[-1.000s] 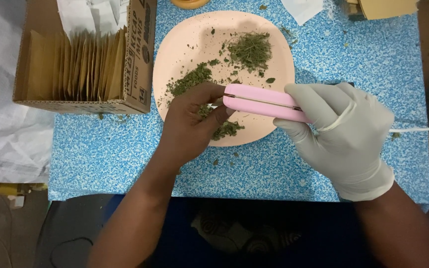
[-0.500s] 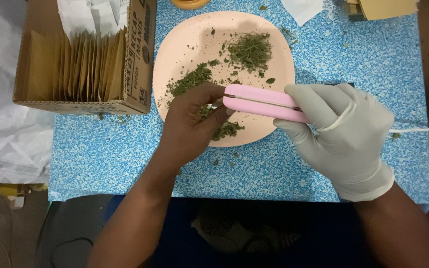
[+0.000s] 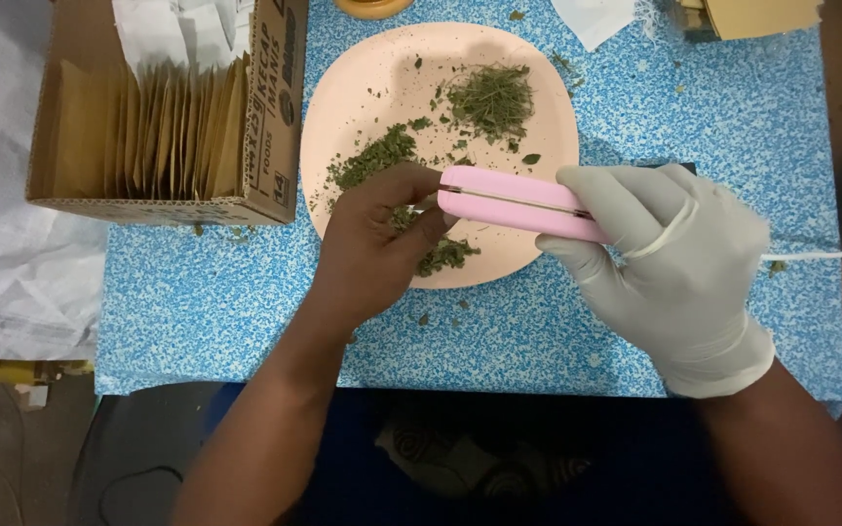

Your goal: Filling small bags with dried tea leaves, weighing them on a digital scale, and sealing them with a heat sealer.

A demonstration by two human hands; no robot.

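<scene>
1. Head view, looking straight down: your right hand [image 3: 679, 268], in a pale grey glove, is wrapped around the near end of a pink bar-shaped tool [image 3: 523, 203]; fingers closed firmly on it, thumb on top.
2. Your left hand [image 3: 372, 244] is bare. Its fingertips are pinched together at the free end of the pink tool, touching it. Whether something small is held in that pinch cannot be told; the fingers hide it.
3. Pink tool lies nearly level between your two hands, with a thin dark seam running along its length. A white cord [image 3: 806, 255] leaves from behind your right hand and runs outward past it.
4. Directly under and beyond both hands: a round pale pink plate [image 3: 363, 93] carrying dried green herb [image 3: 491, 97]. One heap sits beyond the tool, a second streak lies just beyond your left fingers, and a small clump rests beside your left thumb.
5. Under the plate: a table with a blue speckled cover [image 3: 197, 302], with stray herb flakes near your left wrist.
6. Beyond and outward of your left hand: an open cardboard box [image 3: 275, 136] packed with upright brown paper sachets [image 3: 163, 122], touching the plate's edge.
7. Outward of the box: crumpled white sheeting [image 3: 2, 224].
</scene>
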